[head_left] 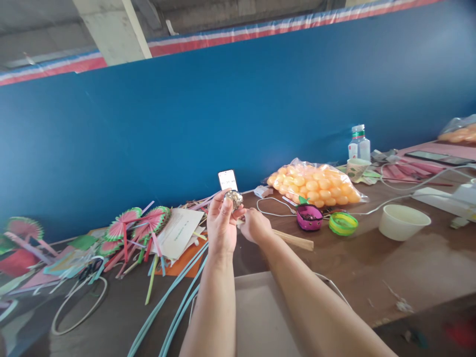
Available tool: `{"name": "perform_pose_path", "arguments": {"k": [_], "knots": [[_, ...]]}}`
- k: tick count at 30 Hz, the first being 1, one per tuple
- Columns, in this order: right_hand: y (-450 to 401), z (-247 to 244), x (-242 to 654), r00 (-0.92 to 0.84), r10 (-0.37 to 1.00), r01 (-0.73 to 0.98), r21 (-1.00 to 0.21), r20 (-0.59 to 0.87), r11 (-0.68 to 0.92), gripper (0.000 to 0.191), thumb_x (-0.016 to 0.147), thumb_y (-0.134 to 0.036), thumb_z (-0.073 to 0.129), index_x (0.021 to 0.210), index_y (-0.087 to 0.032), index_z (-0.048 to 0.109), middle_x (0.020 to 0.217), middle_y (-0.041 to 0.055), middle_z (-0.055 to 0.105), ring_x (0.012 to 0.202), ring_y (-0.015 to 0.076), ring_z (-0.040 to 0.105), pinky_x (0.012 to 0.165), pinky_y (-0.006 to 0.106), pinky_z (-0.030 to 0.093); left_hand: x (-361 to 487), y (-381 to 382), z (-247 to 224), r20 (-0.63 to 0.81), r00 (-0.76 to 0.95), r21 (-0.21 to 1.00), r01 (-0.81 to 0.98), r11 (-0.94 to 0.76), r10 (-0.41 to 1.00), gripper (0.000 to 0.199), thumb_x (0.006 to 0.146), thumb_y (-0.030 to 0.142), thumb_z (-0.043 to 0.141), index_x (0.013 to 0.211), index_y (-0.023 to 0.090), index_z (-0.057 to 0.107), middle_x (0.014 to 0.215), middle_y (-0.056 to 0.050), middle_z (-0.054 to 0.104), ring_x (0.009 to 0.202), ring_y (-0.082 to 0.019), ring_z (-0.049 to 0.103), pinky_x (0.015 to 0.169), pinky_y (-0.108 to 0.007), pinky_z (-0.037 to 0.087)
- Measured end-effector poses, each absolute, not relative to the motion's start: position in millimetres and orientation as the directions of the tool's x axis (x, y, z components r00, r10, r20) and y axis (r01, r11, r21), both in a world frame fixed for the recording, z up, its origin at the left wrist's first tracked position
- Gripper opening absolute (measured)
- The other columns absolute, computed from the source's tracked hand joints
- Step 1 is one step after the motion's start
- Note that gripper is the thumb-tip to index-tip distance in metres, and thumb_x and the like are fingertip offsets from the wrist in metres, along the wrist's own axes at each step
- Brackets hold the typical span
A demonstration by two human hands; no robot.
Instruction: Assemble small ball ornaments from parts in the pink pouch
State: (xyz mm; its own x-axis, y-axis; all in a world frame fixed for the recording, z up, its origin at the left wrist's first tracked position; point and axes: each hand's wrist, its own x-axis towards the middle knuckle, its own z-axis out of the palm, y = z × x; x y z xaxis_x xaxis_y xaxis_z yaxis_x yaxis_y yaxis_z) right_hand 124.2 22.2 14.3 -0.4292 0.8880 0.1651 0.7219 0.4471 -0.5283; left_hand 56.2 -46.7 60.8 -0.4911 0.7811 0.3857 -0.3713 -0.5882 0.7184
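My left hand [222, 218] is raised over the table, its fingers closed around a shiny, gold-silver ball [233, 198] with a mottled surface. Close beside it, my right hand [256, 225] is closed too, its fingertips near the underside of the ball. Something small and pale shows at those fingertips, but what it is stays unclear. A flat wooden stick [295, 240] shows past my right wrist; I cannot tell whether the hand touches it. Directly behind the ball, an upright phone [227, 179] displays a timer.
Paper fans [124, 228], sheets [181, 230] and pale-blue strips [174, 297] crowd the left. To the right are a bag of orange balls [316, 186], a purple container [309, 218], a yellow-green container [343, 224], a white tub [403, 223] and bottles [359, 144]. A blue partition [223, 109] stands behind.
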Motion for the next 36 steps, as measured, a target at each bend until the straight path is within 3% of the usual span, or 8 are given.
{"name": "perform_pose_path", "arguments": {"k": [15,20,26,33,36], "knots": [[21.8,13.4,124.6,-0.443,0.881,0.713,-0.531,0.165,0.458,0.016,0.080,-0.027,0.059,0.093,-0.025,0.067,0.101,0.0069,0.061,0.095,0.0244,0.060,0.077,0.034,0.045,55.0,-44.4,58.6,0.386,-0.507,0.707,-0.374,-0.600,0.771,0.040,0.072,0.043,0.076,0.103,0.020,0.067,0.088,-0.004,0.068,0.068,-0.011,0.065,0.064,-0.022,0.052],[21.0,14.0,124.7,-0.445,0.880,0.709,-0.536,0.165,0.458,0.015,0.079,-0.026,0.059,0.092,-0.024,0.066,0.101,0.0070,0.062,0.093,0.0239,0.060,0.076,0.033,0.044,51.7,-41.0,60.7,0.242,-0.533,0.632,-0.547,-0.549,0.811,0.035,0.081,0.045,0.067,0.095,0.013,0.067,0.081,-0.006,0.069,0.067,-0.012,0.066,0.063,-0.020,0.053],[19.1,15.3,126.9,-0.453,0.876,0.705,-0.534,0.167,0.466,0.018,0.079,-0.022,0.057,0.094,-0.023,0.066,0.103,0.0076,0.062,0.094,0.0235,0.060,0.076,0.032,0.044,47.8,-41.4,64.4,0.078,-0.495,0.549,-0.704,-0.452,0.866,0.034,0.094,0.038,0.048,0.098,0.010,0.066,0.092,-0.013,0.071,0.064,-0.010,0.064,0.061,-0.019,0.053],[21.0,12.0,126.6,-0.427,0.881,0.694,-0.549,0.206,0.465,0.016,0.078,-0.021,0.059,0.093,-0.024,0.065,0.100,0.0066,0.062,0.094,0.0234,0.059,0.076,0.032,0.043,43.3,-37.8,59.4,0.048,-0.510,0.562,-0.697,-0.446,0.859,0.032,0.091,0.040,0.055,0.095,0.010,0.066,0.094,-0.014,0.070,0.064,-0.009,0.063,0.061,-0.019,0.053],[24.0,12.7,126.5,-0.341,0.892,0.675,-0.583,0.298,0.452,0.018,0.080,-0.022,0.058,0.097,-0.024,0.065,0.102,0.0067,0.061,0.097,0.0234,0.057,0.078,0.032,0.043,40.9,-33.3,55.2,0.016,-0.573,0.575,-0.665,-0.476,0.820,0.027,0.089,0.035,0.058,0.089,0.009,0.065,0.086,-0.011,0.070,0.065,-0.010,0.064,0.061,-0.019,0.054]]}}
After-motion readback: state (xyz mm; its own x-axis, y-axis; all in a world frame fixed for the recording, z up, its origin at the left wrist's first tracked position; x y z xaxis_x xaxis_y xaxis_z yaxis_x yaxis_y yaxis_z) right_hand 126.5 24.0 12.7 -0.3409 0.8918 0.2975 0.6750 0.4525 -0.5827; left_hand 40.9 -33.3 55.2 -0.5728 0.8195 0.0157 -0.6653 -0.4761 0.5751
